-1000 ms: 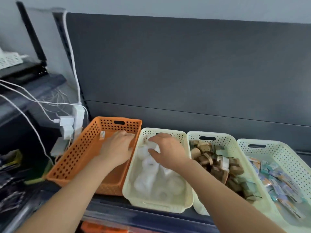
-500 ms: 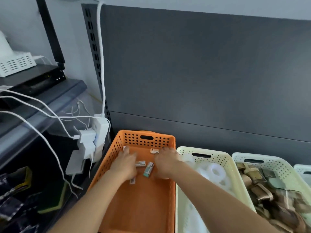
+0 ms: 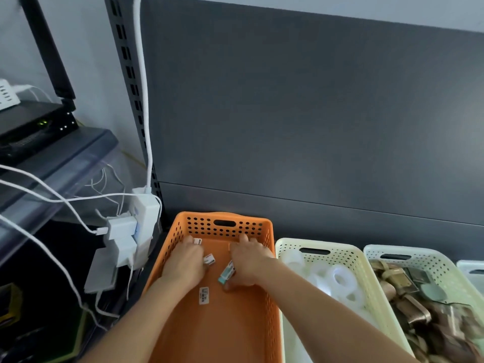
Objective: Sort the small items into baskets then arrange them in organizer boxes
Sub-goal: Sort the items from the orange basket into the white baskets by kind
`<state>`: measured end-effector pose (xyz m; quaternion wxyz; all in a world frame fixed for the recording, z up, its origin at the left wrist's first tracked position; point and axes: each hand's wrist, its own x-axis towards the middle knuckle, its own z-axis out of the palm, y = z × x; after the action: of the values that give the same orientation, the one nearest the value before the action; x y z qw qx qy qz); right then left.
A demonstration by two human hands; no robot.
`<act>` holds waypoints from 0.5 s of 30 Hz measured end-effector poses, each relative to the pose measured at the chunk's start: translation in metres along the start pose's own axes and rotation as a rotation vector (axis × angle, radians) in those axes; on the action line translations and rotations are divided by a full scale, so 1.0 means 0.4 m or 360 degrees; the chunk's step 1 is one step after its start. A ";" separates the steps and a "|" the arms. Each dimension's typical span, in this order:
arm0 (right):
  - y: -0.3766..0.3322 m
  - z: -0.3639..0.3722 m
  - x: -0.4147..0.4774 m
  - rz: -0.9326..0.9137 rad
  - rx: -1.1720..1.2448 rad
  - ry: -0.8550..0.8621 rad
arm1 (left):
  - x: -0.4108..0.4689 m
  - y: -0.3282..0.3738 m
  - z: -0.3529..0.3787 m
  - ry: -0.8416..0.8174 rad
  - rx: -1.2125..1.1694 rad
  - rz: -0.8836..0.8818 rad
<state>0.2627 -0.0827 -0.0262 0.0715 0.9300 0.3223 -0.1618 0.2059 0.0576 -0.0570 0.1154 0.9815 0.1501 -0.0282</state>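
Grey shelf backing rises behind a row of baskets; both hands are inside the orange basket (image 3: 201, 226), knuckles up, fingers curled toward its floor; left hand (image 3: 183, 265) has one white packet (image 3: 197, 241) at its fingertips and another (image 3: 209, 259) by its thumb; right hand (image 3: 248, 263) touches a tilted teal packet (image 3: 226, 275) at its thumb; I cannot tell whether either hand pinches anything; a labelled packet (image 3: 204, 295) lies flat between the wrists; white rolls (image 3: 340, 281) fill the cream basket (image 3: 288, 247) alongside.
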 end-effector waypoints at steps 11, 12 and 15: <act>-0.026 0.027 0.020 -0.0137 0.0127 0.0073 | -0.016 -0.004 -0.019 -0.0014 -0.0138 0.0035; -0.025 0.024 0.017 -0.0136 0.0124 0.0100 | -0.016 -0.003 -0.021 -0.0026 -0.0180 0.0022; -0.017 0.011 0.000 -0.0101 0.0265 0.0293 | -0.018 0.010 -0.040 -0.0042 -0.0301 -0.0008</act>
<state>0.2573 -0.0785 -0.0304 -0.0410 0.9330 0.3421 -0.1041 0.2005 0.0557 -0.0398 0.2094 0.9654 0.1529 -0.0270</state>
